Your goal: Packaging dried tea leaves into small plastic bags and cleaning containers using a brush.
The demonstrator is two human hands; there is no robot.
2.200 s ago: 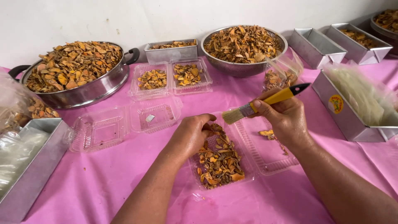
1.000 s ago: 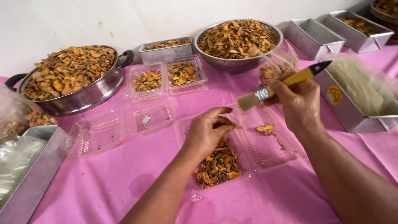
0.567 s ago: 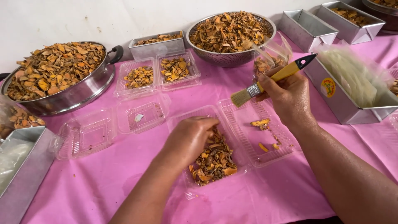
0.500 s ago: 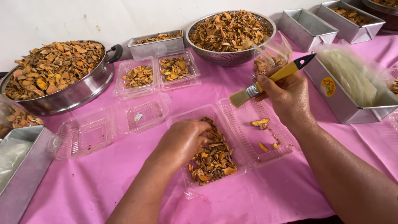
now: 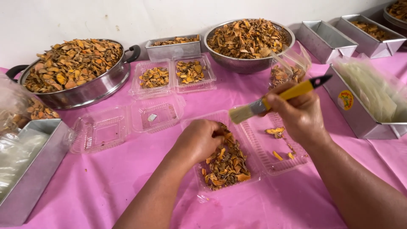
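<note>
Hands first: we log the left hand [image 5: 199,142] lying palm down, fingers curled loosely onto the heap of dried orange-brown root slices [image 5: 227,165] that fills one half of an open clear plastic clamshell box [image 5: 275,167]; whether it pinches any slice we cannot tell. We log the right hand [image 5: 299,114] closed in a grip around a flat paintbrush with yellow handle, black tip and pale bristles [image 5: 271,101], held tilted above the box's other half, bristles pointing left. That half holds only a few loose slices.

Surface: we note a pink tablecloth [image 5: 127,182] under everything.

Behind the box: we count an empty open clear clamshell [image 5: 127,125], then a filled clear clamshell [image 5: 174,76] with slices in both halves.

Bulk stock: we list a large steel pan with black handles [image 5: 76,74] at left and a round steel mesh bowl [image 5: 248,42] at centre back, both heaped with slices.

Tins: we record a rectangular metal tin of clear plastic bags [image 5: 364,101] just right of the brush, and another metal tin [image 5: 29,169] at far left.
</note>
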